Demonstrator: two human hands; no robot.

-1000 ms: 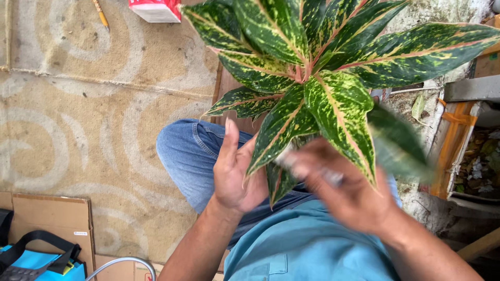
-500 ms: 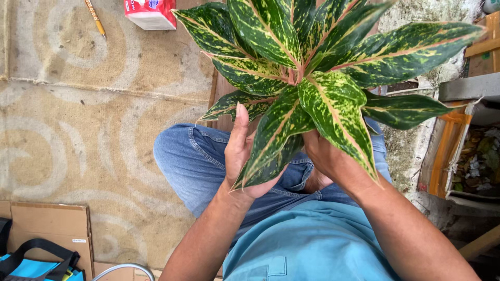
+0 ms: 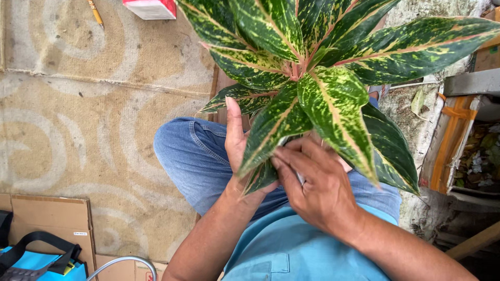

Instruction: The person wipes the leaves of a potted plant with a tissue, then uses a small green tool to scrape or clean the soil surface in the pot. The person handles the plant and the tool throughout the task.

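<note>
A plant [image 3: 291, 67] with long green leaves speckled yellow and veined pink fills the upper middle of the head view, above my knees in blue jeans [image 3: 195, 156]. My left hand [image 3: 237, 151] is flat with straight fingers, its palm behind a lower leaf [image 3: 271, 130] that lies across it. My right hand [image 3: 317, 190] is curled close under the same leaf, fingertips touching its lower end. A small pale object [image 3: 301, 179] shows between its fingers; its kind is unclear. The plant's pot is hidden by leaves and hands.
A patterned beige carpet [image 3: 78, 119] covers the floor at left. A red and white box [image 3: 151, 8] and a pencil [image 3: 95, 11] lie at the top. Flat cardboard [image 3: 49, 218] and a blue bag with black strap [image 3: 36, 260] sit bottom left. A crate [image 3: 453, 140] stands at right.
My right hand has come up from under the leaves and now curls at the lower leaf's base. My left hand has stayed flat behind the leaf.
</note>
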